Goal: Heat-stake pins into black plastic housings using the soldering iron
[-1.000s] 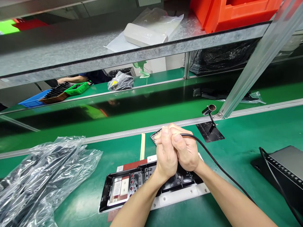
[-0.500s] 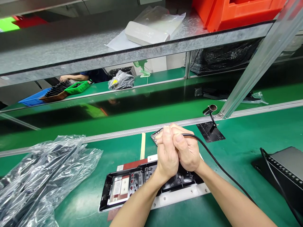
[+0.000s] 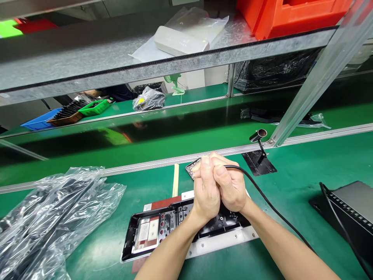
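My left hand (image 3: 206, 188) and my right hand (image 3: 231, 186) are closed tightly together, thumbs uppermost, around a corded tool whose body is hidden inside them. Its black cable (image 3: 262, 192) leaves between the thumbs and curves down to the right. Beneath the hands lies a long black plastic housing (image 3: 128, 241), its ribbed inner side facing up. White fixture strips (image 3: 215, 243) with screws run along it, over a reddish-brown base plate (image 3: 163, 203). Just behind my left hand, a small dark tray (image 3: 190, 170) of tiny metal parts is partly covered.
Clear plastic bags with dark parts (image 3: 55, 217) lie at left. A black stand with a metal tube (image 3: 259, 136) is behind at right, near a metal post (image 3: 309, 77). A black-and-grey device (image 3: 349, 210) sits far right. Overhead, a metal shelf (image 3: 87, 66) carries a red bin (image 3: 291, 19).
My hands hold the same position over the housing. Across the bench, the co-worker's forearm and hand have shifted from beside the bins, and some clear plastic shows there now.
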Motion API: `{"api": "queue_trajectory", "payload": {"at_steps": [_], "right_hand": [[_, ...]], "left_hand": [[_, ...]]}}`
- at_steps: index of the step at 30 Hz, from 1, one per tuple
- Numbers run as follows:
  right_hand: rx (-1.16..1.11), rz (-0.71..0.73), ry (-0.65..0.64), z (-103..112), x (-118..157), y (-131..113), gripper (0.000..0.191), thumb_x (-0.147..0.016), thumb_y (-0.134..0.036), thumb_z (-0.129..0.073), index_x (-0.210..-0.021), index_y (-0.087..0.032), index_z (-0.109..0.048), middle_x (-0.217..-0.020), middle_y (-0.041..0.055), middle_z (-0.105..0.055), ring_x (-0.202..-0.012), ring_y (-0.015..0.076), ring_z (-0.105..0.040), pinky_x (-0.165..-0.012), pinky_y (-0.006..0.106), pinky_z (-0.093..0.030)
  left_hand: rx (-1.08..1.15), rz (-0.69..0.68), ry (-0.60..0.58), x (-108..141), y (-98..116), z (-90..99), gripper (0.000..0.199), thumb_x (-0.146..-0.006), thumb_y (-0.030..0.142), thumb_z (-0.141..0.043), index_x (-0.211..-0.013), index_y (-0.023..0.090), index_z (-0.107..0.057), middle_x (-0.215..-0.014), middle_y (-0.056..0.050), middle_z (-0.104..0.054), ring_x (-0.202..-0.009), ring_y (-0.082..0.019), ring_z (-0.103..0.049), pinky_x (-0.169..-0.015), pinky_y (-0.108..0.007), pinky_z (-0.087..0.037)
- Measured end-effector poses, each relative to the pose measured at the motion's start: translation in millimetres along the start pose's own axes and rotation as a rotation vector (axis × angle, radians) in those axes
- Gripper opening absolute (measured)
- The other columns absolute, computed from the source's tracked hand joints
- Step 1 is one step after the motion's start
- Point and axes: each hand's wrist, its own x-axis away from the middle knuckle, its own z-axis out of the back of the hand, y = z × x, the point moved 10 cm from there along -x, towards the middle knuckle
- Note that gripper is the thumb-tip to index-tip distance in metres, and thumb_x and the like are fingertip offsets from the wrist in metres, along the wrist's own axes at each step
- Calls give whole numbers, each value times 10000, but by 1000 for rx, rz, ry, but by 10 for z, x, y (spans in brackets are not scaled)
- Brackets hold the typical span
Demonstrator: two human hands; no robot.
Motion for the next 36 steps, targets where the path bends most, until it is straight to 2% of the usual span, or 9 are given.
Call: {"api": "queue_trajectory", "payload": {"at_steps": [12,17,22,25,29,33,36], "right_hand": [[15,4,3,2,1,-7,483,-1081,-409,-386,-889,-195,-775,-900,81,-729,-830,202,-661,-783,371,-536],[-6,-25,-15,-13,7,30,501,-1080,-431,-373,-905,-199,-781,-912,87,-732,-866,216,-667,-806,387,-542],[19,-6,-11,-7,9,7,479,-1080,-405,-380,-909,-213,-784,-907,80,-736,-846,215,-669,-808,395,-541],[10,-29,-11,-10,11,28,494,-1079,-429,-376,-898,-214,-782,-908,82,-737,-849,218,-670,-805,396,-541],[-4,-34,-5,-7,11,33,493,-1076,-437,-384,-894,-207,-781,-909,85,-734,-845,214,-666,-797,392,-533],[15,0,-14,-12,8,0,490,-1082,-415,-378,-910,-199,-783,-905,86,-730,-849,208,-662,-795,381,-527],[21,2,-17,-13,8,-3,494,-1086,-410,-367,-924,-199,-783,-909,86,-730,-864,209,-667,-805,378,-530]], "left_hand": [[-20,-49,14,4,34,19,611,-1026,717,-254,-693,238,-435,-756,-35,-551,-765,-190,-579,-773,-384,-497],[-28,-59,-3,2,78,5,614,-1034,707,-256,-698,233,-457,-727,-16,-535,-731,-172,-572,-754,-362,-505],[-59,-83,56,-3,98,58,642,-1018,733,-263,-665,235,-462,-674,-11,-515,-683,-175,-560,-701,-362,-508],[-64,-89,48,-2,94,48,629,-1030,710,-250,-670,238,-455,-673,-21,-527,-677,-181,-568,-686,-367,-515],[-71,-101,35,2,125,38,609,-1047,675,-233,-675,240,-443,-715,-39,-569,-705,-187,-590,-731,-376,-535],[-45,-126,-37,7,166,-24,590,-1076,611,-207,-685,239,-446,-769,-52,-614,-800,-196,-639,-841,-379,-548],[-57,-116,-33,7,145,-20,597,-1078,603,-207,-718,230,-503,-780,-56,-619,-805,-199,-643,-831,-377,-551]]}}
